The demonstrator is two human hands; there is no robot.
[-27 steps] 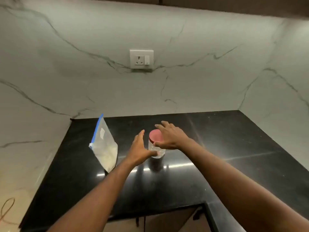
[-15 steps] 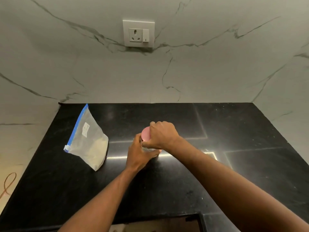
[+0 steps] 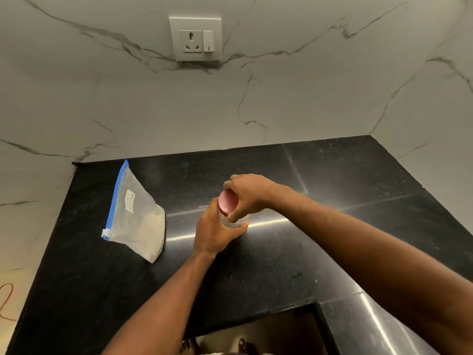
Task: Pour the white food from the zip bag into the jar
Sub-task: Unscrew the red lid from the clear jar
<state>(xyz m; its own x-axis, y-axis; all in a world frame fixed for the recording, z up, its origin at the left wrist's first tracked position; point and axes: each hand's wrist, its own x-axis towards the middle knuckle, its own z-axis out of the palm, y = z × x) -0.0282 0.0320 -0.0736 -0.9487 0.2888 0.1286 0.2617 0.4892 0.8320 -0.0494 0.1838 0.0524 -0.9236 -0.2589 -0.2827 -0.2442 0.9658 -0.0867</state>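
Vs 0.5 s ago: both hands stay on the jar [image 3: 234, 221], same hold; the zip bag [image 3: 137, 216] hasn't moved on the table [image 3: 332, 190]. Only the camera view shifted.

Left hand [image 3: 213, 230]: grip closed around the clear jar body from the near-left side. Right hand [image 3: 247, 194]: grip closed over the pink-red lid [image 3: 227, 202] from the far-right, fingertips pinching its rim. Lid is still on.

Zip bag lies flat to the left of the left grip, well apart, not touched. Blue zip strip along its far-left edge, white food [image 3: 148, 234] settled in its near end.

White label [image 3: 130, 201] on the bag has handwriting; second word looks like "POWDER", first word unreadable.
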